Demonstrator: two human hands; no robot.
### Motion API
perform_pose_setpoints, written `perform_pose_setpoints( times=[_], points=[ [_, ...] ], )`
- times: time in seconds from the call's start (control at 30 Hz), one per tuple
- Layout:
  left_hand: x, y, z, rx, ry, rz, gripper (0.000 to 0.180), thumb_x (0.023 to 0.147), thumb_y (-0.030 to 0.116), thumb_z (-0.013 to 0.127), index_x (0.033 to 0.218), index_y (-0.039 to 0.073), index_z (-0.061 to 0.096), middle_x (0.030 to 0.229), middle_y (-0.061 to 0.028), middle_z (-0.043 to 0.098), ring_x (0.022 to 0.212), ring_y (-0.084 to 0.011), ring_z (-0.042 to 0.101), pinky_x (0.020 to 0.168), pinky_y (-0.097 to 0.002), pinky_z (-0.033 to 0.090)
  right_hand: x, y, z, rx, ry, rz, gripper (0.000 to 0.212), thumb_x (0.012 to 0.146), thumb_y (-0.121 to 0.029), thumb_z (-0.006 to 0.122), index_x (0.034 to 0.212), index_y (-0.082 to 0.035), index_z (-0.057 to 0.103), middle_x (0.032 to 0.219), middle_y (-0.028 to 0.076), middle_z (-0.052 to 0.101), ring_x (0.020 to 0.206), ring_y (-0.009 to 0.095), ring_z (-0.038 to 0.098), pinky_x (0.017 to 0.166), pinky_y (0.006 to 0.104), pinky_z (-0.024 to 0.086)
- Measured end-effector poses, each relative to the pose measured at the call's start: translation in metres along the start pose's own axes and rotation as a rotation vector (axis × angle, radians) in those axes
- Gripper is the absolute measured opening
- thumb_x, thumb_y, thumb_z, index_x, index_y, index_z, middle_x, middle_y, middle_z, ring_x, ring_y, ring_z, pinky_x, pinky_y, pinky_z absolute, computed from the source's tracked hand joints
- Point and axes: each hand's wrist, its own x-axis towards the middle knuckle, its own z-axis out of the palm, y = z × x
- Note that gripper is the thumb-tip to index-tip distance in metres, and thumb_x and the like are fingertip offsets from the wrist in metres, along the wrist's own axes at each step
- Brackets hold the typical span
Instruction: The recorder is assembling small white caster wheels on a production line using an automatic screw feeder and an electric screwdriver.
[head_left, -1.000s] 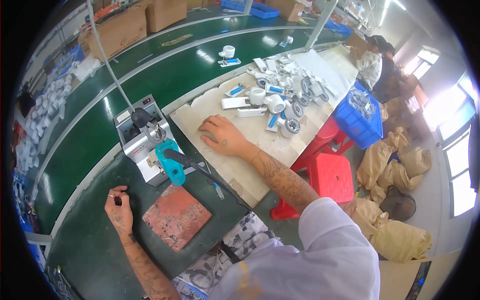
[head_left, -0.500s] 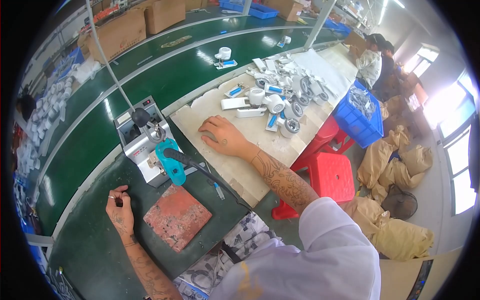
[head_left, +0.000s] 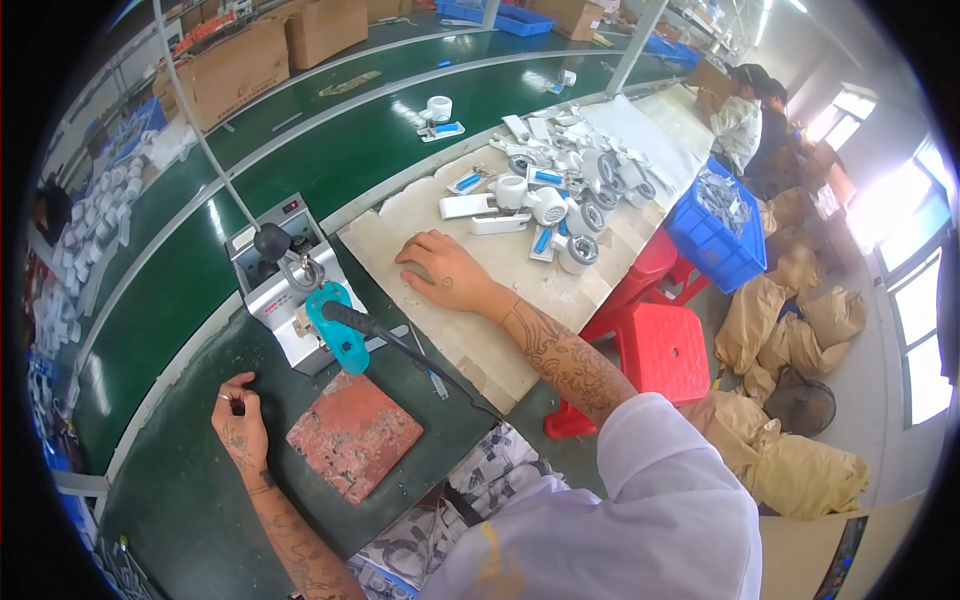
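Green matting, smooth and slightly shiny, covers the bench [head_left: 200,520], and on it lies a square reddish slab [head_left: 354,434] with a mottled, rough-looking face, set at a slant. Just left of it rests the left hand [head_left: 238,420], loosely curled with the fingers drawn in toward the thumb; whether anything small sits between them I cannot tell. It lies near the slab without touching it.

Beyond the slab stands a boxy grey metal station [head_left: 278,283], and a teal-handled iron [head_left: 338,325] with a black grip and cable leans in its holder. To the right a pale, worn board [head_left: 500,330] runs along the bench. On it the right hand [head_left: 443,275] lies palm down, fingers spread and flat, gripping nothing, the tattooed forearm stretching back across the board's edge. Farther up the board sits a heap of white plastic parts [head_left: 560,195], some round like reels, some flat with blue patches, well apart from the hand.
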Motion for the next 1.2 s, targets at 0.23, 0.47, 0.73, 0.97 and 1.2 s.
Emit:
perform_pose_setpoints(
  times=[0.23, 0.47, 0.73, 0.97, 1.2],
  points=[
    [0.0, 0.0, 0.0, -0.031, 0.022, -0.002, 0.012, 0.093, 0.0, 0.058, 0.084, 0.002, 0.051, 0.109, -0.0096, 0.073, 0.081, -0.0108, 0.053, 0.071, -0.0256, 0.043, 0.0, 0.003, 0.002, 0.019, 0.006, -0.005, 0.019, 0.094, -0.018, 0.07, 0.109, -0.006, 0.069, 0.113, 0.012, 0.064, 0.113, 0.034, 0.059, 0.101, 0.044, 0.048],
    [-0.001, -0.006, -0.004, 0.049, 0.063, -0.013, 0.013, 0.091, -0.001, 0.061, 0.085, 0.004, 0.051, 0.091, -0.002, 0.057, 0.073, -0.0098, 0.045, 0.066, -0.0265, 0.04, 0.0, 0.002, 0.0, 0.023, 0.003, 0.017, 0.019, 0.093, -0.017, 0.07, 0.108, -0.005, 0.069, 0.113, 0.012, 0.064, 0.113, 0.034, 0.059, 0.1, 0.0447, 0.049],
    [-0.001, -0.011, -0.006, 0.069, 0.069, -0.071, 0.019, 0.097, 0.003, 0.065, 0.085, 0.005, 0.05, 0.089, -0.0014, 0.056, 0.076, -0.0094, 0.048, 0.069, -0.026, 0.043, -0.001, 0.001, 0.0, 0.039, 0.012, 0.011, 0.019, 0.092, -0.016, 0.07, 0.107, -0.006, 0.069, 0.112, 0.012, 0.064, 0.113, 0.034, 0.059, 0.101, 0.0447, 0.049],
    [0.002, -0.01, 0.002, -0.103, 0.135, -0.089, 0.014, 0.101, 0.007, 0.069, 0.104, 0.002, 0.056, 0.092, -0.0033, 0.061, 0.08, -0.0105, 0.057, 0.075, -0.0245, 0.047, -0.002, 0.006, 0.002, 0.039, 0.013, 0.008, 0.018, 0.092, -0.016, 0.07, 0.107, -0.006, 0.069, 0.111, 0.012, 0.064, 0.113, 0.034, 0.059, 0.1, 0.0447, 0.049],
    [0.002, -0.007, -0.002, -0.065, 0.05, -0.152, 0.016, 0.104, 0.011, 0.066, 0.114, 0.0, 0.06, 0.093, -0.0049, 0.066, 0.081, -0.0106, 0.059, 0.077, -0.0247, 0.048, -0.001, 0.005, -0.002, 0.061, -0.037, 0.042, 0.018, 0.095, -0.017, 0.069, 0.11, -0.007, 0.068, 0.116, 0.011, 0.063, 0.117, 0.034, 0.058, 0.103, 0.0444, 0.047]
  ],
)
